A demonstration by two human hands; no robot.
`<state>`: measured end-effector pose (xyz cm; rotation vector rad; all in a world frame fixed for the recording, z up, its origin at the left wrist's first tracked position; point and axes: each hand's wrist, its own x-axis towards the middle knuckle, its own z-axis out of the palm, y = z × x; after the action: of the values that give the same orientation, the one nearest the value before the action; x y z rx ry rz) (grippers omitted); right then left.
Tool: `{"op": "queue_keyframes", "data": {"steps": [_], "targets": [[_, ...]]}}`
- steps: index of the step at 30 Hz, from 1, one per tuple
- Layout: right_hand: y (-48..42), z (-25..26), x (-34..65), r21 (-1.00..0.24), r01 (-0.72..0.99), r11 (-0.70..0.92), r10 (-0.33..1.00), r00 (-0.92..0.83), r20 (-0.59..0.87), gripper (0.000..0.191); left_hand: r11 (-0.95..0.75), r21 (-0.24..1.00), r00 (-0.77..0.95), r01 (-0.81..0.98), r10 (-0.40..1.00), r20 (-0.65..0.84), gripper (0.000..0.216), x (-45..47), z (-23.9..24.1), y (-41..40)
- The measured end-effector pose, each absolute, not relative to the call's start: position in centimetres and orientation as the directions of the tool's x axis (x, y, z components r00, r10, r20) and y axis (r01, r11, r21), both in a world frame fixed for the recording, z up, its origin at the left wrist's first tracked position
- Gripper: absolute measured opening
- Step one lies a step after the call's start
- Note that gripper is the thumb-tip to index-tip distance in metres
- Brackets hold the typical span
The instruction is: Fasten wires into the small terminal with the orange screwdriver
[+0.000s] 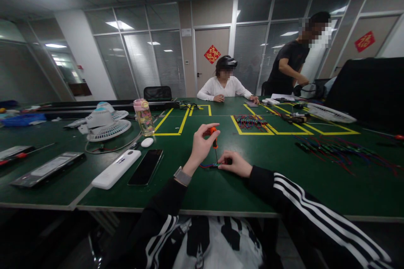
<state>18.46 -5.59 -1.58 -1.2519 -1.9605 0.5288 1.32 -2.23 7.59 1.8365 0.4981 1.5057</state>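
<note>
My left hand (202,145) is closed around the handle of an orange and black screwdriver (214,136), which stands nearly upright. The screwdriver's thin shaft runs down to a small green circuit board (216,165) with red and blue wires lying on the green table. Low on the table, my right hand (234,164) pinches the right end of this board between thumb and fingers. The exact spot where the tip meets the board is too small to make out.
Left of my hands lie a black phone (146,167), a white power bank (117,169), a bottle (144,119) and a white fan (109,124). Wired boards lie in a taped box (251,122) and in a pile (337,151) at right. Two people (225,84) are across the table.
</note>
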Motion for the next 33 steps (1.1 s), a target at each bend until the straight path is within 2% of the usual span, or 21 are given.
{"op": "queue_keyframes", "data": {"steps": [3,10,17,24,30,33], "targets": [[-5.61,-1.54,18.45,-0.674,0.592,0.442,0.896,-0.252,0.367,0.020,-0.709,0.698,0.232,-0.098,0.666,0.709,0.021,1.27,7.60,-2.21],[-5.73,-1.31,18.39,-0.675,0.597,0.433,0.900,-0.250,0.357,0.019,-0.584,0.772,0.325,-0.252,0.701,0.635,0.032,1.35,7.70,-2.16],[-5.67,-1.39,18.43,-0.662,0.605,0.443,0.895,-0.257,0.364,0.017,-0.759,0.649,0.223,-0.061,0.623,0.750,0.019,1.21,7.63,-2.40],[-5.57,-1.53,18.45,-0.669,0.599,0.439,0.897,-0.250,0.365,0.018,-0.608,0.753,0.393,-0.252,0.647,0.654,0.033,1.31,7.76,-2.46],[-5.64,-1.51,18.46,-0.674,0.592,0.441,0.896,-0.253,0.365,0.018,-0.730,0.673,0.275,-0.116,0.628,0.728,0.019,1.32,7.76,-2.59],[-5.70,-1.38,18.45,-0.670,0.594,0.445,0.895,-0.261,0.363,0.018,-0.752,0.655,0.268,-0.081,0.616,0.741,0.020,1.25,7.72,-2.61]]}}
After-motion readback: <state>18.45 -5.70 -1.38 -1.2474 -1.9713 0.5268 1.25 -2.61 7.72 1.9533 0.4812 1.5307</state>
